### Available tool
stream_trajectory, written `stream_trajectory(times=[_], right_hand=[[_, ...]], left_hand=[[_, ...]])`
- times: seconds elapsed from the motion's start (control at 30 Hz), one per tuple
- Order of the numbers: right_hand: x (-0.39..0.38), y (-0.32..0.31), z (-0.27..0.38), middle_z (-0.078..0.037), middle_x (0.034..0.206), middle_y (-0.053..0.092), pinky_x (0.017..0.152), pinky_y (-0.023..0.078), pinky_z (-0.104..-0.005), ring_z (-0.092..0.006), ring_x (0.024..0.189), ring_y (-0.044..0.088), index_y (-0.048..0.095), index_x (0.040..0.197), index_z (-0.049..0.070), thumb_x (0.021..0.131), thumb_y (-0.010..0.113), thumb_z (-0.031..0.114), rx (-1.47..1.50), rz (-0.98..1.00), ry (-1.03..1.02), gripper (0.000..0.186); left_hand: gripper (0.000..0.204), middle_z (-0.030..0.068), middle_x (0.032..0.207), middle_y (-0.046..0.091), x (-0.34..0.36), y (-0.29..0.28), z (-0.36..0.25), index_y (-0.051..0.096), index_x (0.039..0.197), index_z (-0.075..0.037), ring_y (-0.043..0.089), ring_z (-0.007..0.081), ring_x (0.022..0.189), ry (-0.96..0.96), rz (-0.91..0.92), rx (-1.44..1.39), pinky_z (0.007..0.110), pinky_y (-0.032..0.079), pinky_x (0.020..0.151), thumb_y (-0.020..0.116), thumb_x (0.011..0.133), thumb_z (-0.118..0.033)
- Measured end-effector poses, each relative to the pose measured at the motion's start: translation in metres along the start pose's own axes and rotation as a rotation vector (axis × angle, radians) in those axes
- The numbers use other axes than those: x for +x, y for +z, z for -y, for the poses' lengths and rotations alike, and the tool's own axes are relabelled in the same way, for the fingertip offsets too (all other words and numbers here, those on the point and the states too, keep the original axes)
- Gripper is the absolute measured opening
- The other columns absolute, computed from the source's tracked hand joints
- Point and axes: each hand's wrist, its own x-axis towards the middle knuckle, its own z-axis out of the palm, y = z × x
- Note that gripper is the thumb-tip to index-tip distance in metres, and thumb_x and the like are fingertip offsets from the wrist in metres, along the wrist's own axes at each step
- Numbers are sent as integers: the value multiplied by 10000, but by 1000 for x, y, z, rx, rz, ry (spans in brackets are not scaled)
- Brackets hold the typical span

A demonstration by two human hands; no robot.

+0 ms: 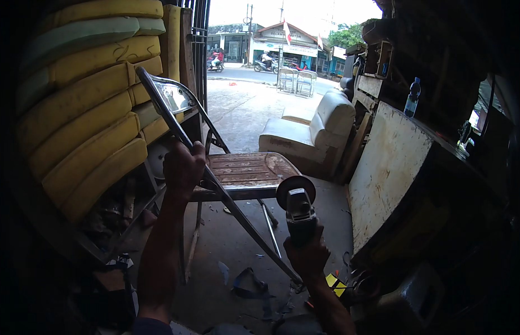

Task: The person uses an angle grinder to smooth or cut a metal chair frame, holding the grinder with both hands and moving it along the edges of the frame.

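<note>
A metal folding chair [240, 168] with a worn, rust-brown slatted seat stands unfolded in front of me. My left hand [184, 166] is closed round its tubular frame, below the shiny backrest. In my right hand [308, 252] is an angle grinder [300, 211], gripped by its dark body. The grinder's round reddish-brown disc [296, 191] points away from me, by the seat's near right corner. Whether the disc touches the seat, or is spinning, I cannot tell.
Yellow foam cushions [92, 106] are stacked high on the left. A cream padded seat [304, 128] stands behind the chair; a scuffed white cabinet [388, 162] with a plastic bottle [412, 97] on top is at right. A dark strap [251, 287] and scraps litter the floor.
</note>
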Motion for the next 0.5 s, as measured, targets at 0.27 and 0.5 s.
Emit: stream_trajectory(times=[0.27,0.5], right_hand=[[-9,23,52,-239,1091,657,627,575,-534,-442,770,711,342,1450,46,732,768,247,49,142,-205,860],[-8,-5,43,-216,937,691,657,576,-552,-455,760,706,372,1401,43,719,769,265,-47,159,120,820]], left_hand=[[375,240,806,706,-5,-5,0,614,951,4,711,454,829,-46,7,-40,535,551,794,650,902,-366],[403,247,824,714,-8,-7,-13,596,1031,-8,715,452,838,-61,13,20,532,562,808,634,907,-390]])
